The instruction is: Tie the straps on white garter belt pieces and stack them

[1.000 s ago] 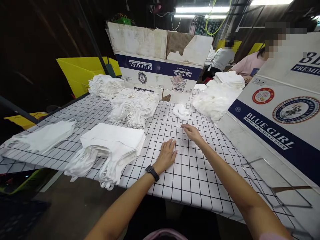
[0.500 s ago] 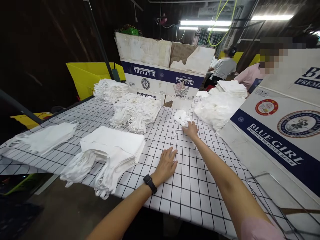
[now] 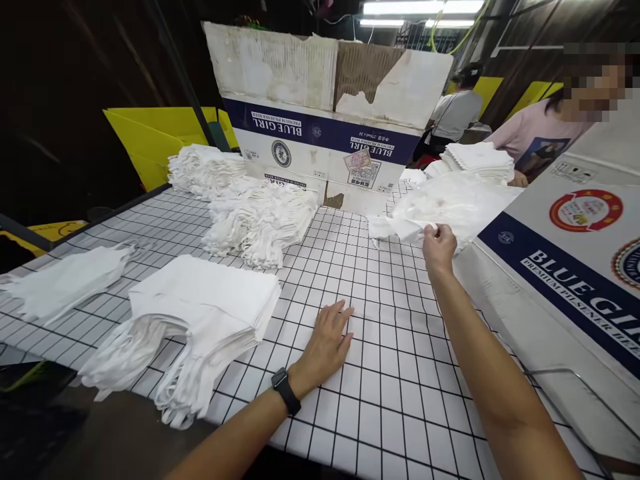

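My left hand [image 3: 325,343], a black watch [image 3: 286,392] on its wrist, lies flat with fingers spread on the checked tablecloth [image 3: 350,400]. My right hand [image 3: 440,248] is farther forward on the right, its fingers closed on a crumpled white cloth piece [image 3: 384,228] just in front of a clear plastic bag [image 3: 445,203]. Left of my left hand is a neat stack of white cloth pieces with strap loops [image 3: 205,287], the loops hanging over the table's near edge.
Bundles of similar white cloth [image 3: 265,217] lie toward the back. A smaller pile [image 3: 75,277] is at far left. An upturned carton [image 3: 320,133] stands behind, and another carton [image 3: 565,280] borders the right side. A person in pink [image 3: 545,133] is beyond it.
My right hand has moved right, from lying over the white cloth to gripping it, and the cloth now stretches toward the plastic bag. My left hand remains flat on the tablecloth. The view has shifted slightly.
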A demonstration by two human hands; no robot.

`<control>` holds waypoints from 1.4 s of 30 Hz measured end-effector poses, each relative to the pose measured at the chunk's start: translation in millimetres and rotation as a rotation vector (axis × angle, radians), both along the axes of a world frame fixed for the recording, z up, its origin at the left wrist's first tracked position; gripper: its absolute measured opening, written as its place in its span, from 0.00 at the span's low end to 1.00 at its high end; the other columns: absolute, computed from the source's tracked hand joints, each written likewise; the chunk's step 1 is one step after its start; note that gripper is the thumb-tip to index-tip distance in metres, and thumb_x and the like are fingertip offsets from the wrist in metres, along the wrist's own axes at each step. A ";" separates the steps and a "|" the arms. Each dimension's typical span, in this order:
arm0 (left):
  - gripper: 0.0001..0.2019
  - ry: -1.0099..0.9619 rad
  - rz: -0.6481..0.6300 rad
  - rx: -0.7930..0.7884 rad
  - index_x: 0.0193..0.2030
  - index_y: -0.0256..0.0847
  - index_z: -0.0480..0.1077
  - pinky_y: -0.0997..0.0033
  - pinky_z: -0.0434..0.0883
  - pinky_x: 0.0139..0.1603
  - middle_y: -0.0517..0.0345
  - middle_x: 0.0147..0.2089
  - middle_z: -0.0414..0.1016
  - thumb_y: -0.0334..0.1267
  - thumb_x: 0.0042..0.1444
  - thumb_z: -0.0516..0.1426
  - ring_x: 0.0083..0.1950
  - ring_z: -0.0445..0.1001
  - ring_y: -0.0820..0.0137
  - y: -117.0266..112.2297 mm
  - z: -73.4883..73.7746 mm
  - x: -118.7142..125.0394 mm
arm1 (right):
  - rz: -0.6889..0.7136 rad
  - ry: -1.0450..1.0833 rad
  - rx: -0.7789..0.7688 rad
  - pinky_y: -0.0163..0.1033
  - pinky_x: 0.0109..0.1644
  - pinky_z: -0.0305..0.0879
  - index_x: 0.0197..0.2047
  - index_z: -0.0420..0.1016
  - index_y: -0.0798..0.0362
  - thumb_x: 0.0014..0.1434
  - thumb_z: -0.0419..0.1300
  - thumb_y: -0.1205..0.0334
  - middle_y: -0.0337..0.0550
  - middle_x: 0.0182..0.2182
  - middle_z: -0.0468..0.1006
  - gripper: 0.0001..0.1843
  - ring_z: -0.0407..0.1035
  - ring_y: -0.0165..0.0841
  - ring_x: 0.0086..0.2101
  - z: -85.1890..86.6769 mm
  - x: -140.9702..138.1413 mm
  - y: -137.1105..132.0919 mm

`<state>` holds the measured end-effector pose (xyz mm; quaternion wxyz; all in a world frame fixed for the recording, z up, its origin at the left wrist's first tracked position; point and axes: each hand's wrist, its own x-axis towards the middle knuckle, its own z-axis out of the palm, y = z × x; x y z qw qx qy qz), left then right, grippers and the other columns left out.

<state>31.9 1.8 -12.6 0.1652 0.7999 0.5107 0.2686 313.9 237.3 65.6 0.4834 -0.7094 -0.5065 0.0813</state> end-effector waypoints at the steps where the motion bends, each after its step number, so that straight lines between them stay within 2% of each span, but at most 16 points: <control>1: 0.24 -0.003 0.002 -0.006 0.73 0.47 0.54 0.40 0.58 0.78 0.47 0.76 0.57 0.37 0.72 0.49 0.77 0.58 0.58 -1.5 1.4 -0.4 | -0.007 0.013 0.016 0.43 0.45 0.63 0.45 0.72 0.55 0.64 0.52 0.54 0.50 0.38 0.77 0.16 0.67 0.38 0.38 1.2 4.4 -2.0; 4: 0.22 0.012 -0.030 0.006 0.70 0.48 0.58 0.44 0.62 0.76 0.49 0.75 0.59 0.37 0.71 0.50 0.75 0.59 0.58 4.2 15.8 0.2 | 0.010 0.044 0.021 0.41 0.40 0.63 0.43 0.72 0.55 0.63 0.51 0.53 0.47 0.35 0.76 0.16 0.67 0.37 0.35 -0.9 8.7 -6.7; 7: 0.20 0.094 -0.093 0.124 0.67 0.46 0.62 0.46 0.61 0.77 0.49 0.73 0.63 0.34 0.70 0.50 0.74 0.60 0.59 42.0 51.4 8.5 | 0.098 0.048 -0.034 0.40 0.39 0.64 0.43 0.74 0.55 0.63 0.52 0.51 0.47 0.34 0.78 0.17 0.70 0.37 0.34 -8.4 3.6 -8.4; 9: 0.21 0.205 -0.140 0.248 0.66 0.42 0.63 0.48 0.60 0.77 0.48 0.71 0.65 0.29 0.68 0.49 0.73 0.60 0.59 88.9 85.5 20.5 | 0.174 0.028 -0.090 0.40 0.40 0.66 0.42 0.75 0.55 0.63 0.54 0.51 0.47 0.35 0.79 0.16 0.72 0.38 0.35 -14.3 -2.3 -6.8; 11: 0.25 0.386 -0.174 0.335 0.66 0.38 0.64 0.46 0.59 0.76 0.45 0.72 0.65 0.21 0.64 0.47 0.73 0.60 0.56 147.7 122.1 37.0 | 0.237 -0.008 -0.149 0.41 0.43 0.68 0.42 0.76 0.55 0.61 0.56 0.54 0.50 0.37 0.81 0.15 0.74 0.40 0.38 -20.4 -9.0 -2.5; 13: 0.30 0.551 -0.203 0.370 0.64 0.34 0.66 0.48 0.65 0.70 0.44 0.73 0.63 0.15 0.59 0.44 0.71 0.62 0.56 209.9 155.4 55.9 | 0.277 -0.055 -0.199 0.42 0.49 0.69 0.47 0.77 0.56 0.60 0.58 0.57 0.54 0.45 0.81 0.16 0.74 0.43 0.45 -26.4 -16.0 4.3; 15: 0.30 0.693 -0.249 0.379 0.65 0.34 0.65 0.50 0.68 0.64 0.43 0.76 0.58 0.13 0.59 0.43 0.70 0.62 0.54 267.0 180.4 74.3 | 0.303 -0.106 -0.243 0.43 0.55 0.68 0.57 0.73 0.59 0.59 0.61 0.57 0.59 0.55 0.77 0.25 0.72 0.45 0.53 -32.3 -23.2 12.5; 17: 0.29 0.827 -0.237 0.380 0.66 0.34 0.65 0.53 0.70 0.58 0.44 0.77 0.55 0.14 0.59 0.45 0.67 0.64 0.53 313.2 194.9 89.7 | 0.327 -0.158 -0.296 0.44 0.58 0.67 0.66 0.66 0.60 0.59 0.64 0.56 0.62 0.63 0.70 0.35 0.69 0.48 0.58 -37.7 -29.8 20.4; 19: 0.27 0.919 -0.223 0.393 0.66 0.35 0.65 0.55 0.71 0.53 0.45 0.78 0.52 0.17 0.63 0.46 0.65 0.66 0.53 346.2 199.7 100.8 | 0.342 -0.203 -0.361 0.45 0.55 0.68 0.70 0.60 0.61 0.60 0.65 0.54 0.64 0.65 0.67 0.40 0.69 0.49 0.57 -42.0 -35.2 27.0; 22: 0.24 1.013 -0.229 0.420 0.65 0.38 0.66 0.56 0.69 0.51 0.47 0.75 0.55 0.21 0.67 0.46 0.62 0.67 0.54 373.4 196.7 111.0 | 0.340 -0.263 -0.436 0.45 0.50 0.69 0.70 0.60 0.59 0.65 0.61 0.54 0.63 0.61 0.70 0.35 0.72 0.49 0.53 -45.3 -39.9 33.3; 26: 0.21 1.009 -0.220 0.471 0.60 0.37 0.71 0.60 0.65 0.50 0.46 0.64 0.65 0.22 0.69 0.44 0.60 0.66 0.57 386.1 194.5 119.8 | 0.334 -0.331 -0.469 0.42 0.48 0.67 0.56 0.72 0.56 0.70 0.52 0.62 0.58 0.53 0.75 0.16 0.72 0.46 0.49 -43.0 -38.8 35.2; 30: 0.19 0.955 -0.128 0.470 0.55 0.34 0.73 0.62 0.65 0.46 0.42 0.63 0.64 0.23 0.68 0.44 0.58 0.65 0.57 392.0 202.1 123.3 | 0.310 -0.364 -0.467 0.41 0.43 0.64 0.43 0.76 0.54 0.68 0.49 0.65 0.56 0.46 0.76 0.13 0.72 0.44 0.43 -34.6 -31.0 27.9; 33: 0.21 0.936 -0.088 0.474 0.55 0.32 0.73 0.62 0.66 0.45 0.41 0.65 0.62 0.22 0.67 0.43 0.59 0.65 0.56 392.1 203.8 123.5 | 0.322 -0.370 -0.486 0.41 0.36 0.59 0.35 0.74 0.52 0.64 0.52 0.65 0.52 0.35 0.76 0.10 0.71 0.41 0.36 -24.7 -23.2 14.7; 35: 0.23 0.939 -0.119 0.470 0.55 0.31 0.74 0.61 0.68 0.46 0.41 0.65 0.63 0.19 0.65 0.42 0.59 0.65 0.56 389.4 199.3 125.0 | 0.390 -0.367 -0.511 0.40 0.32 0.54 0.27 0.68 0.51 0.60 0.56 0.63 0.46 0.27 0.72 0.09 0.67 0.38 0.30 -16.1 -18.4 1.8; 38: 0.24 0.916 -0.161 0.454 0.54 0.31 0.75 0.60 0.69 0.49 0.42 0.65 0.64 0.18 0.63 0.41 0.61 0.65 0.55 385.5 187.5 129.5 | 0.572 -0.328 -0.539 0.38 0.28 0.47 0.22 0.59 0.51 0.57 0.59 0.58 0.39 0.22 0.66 0.16 0.59 0.32 0.25 -1.2 -12.5 -23.2; 42: 0.24 0.839 -0.164 0.420 0.57 0.34 0.74 0.56 0.69 0.57 0.43 0.67 0.65 0.20 0.64 0.44 0.65 0.64 0.53 384.5 175.3 130.4 | 0.902 -0.076 -0.564 0.36 0.27 0.47 0.25 0.64 0.52 0.58 0.57 0.55 0.37 0.25 0.66 0.13 0.58 0.29 0.25 16.5 -6.1 -60.1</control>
